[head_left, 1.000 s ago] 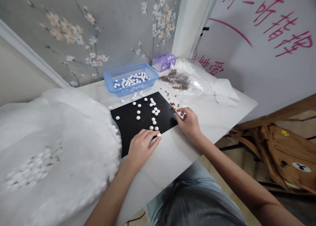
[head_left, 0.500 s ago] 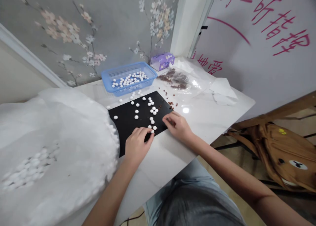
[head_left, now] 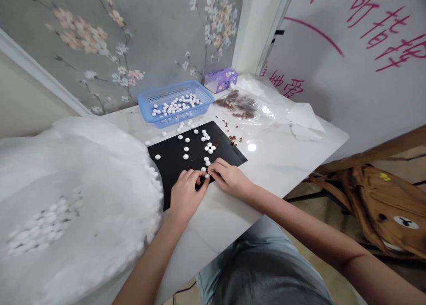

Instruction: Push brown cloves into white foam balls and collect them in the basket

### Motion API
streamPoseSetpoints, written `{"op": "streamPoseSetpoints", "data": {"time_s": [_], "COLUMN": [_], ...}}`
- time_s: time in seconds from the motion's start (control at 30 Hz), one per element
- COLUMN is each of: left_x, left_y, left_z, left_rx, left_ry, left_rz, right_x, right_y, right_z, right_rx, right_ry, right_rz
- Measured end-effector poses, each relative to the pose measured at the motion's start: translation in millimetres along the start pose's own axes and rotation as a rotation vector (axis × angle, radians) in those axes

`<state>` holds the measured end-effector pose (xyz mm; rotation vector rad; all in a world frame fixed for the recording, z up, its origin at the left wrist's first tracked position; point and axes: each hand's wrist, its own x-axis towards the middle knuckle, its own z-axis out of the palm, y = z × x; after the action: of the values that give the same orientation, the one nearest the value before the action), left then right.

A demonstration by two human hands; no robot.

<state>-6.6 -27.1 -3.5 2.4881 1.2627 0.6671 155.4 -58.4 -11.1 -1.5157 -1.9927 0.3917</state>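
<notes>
From the head view, we see the person's left hand [head_left: 187, 194] and right hand [head_left: 229, 179] close together at the near edge of a black mat [head_left: 173, 176]. The fingers curl in, so each grip looks part closed, but we cannot tell if either one is holding anything. Small white beads [head_left: 206, 160] lie loose on the mat, and a few sit right by the fingertips [head_left: 213, 166]. More beads lie in a blue plastic basket [head_left: 176, 86].

The beads are round, so one small bump could send them rolling. They could slide off the mat and over the shiny tabletop [head_left: 282, 163]. A bead that rolls left could get lost in the white fluffy heap [head_left: 83, 172] beside the mat. Brown bits [head_left: 233, 138] lie near the mat's far corner, and a careless hand could push them in among the beads.
</notes>
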Motion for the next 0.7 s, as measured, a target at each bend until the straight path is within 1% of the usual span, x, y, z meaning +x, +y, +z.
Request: {"op": "streamPoseSetpoints", "data": {"time_s": [0.17, 0.37, 0.7], "left_x": [0.2, 0.9, 2.7], "left_y": [-1.5, -2.0, -1.2], "left_z": [0.3, 1.5, 1.4], "left_rx": [-0.038, -0.070, -0.130], "left_ry": [-0.022, -0.043, -0.075], "left_rz": [-0.011, -0.057, -0.155], "right_x": [-1.5, -3.4, -5.8], "right_y": [0.3, 5.7, 8.1], "right_z": [3.3, 6.3, 5.0], "right_rx": [-0.116, -0.220, -0.190], "right_ry": [-0.014, -0.012, -0.063], "right_rz": [-0.055, -0.145, -0.245]}}
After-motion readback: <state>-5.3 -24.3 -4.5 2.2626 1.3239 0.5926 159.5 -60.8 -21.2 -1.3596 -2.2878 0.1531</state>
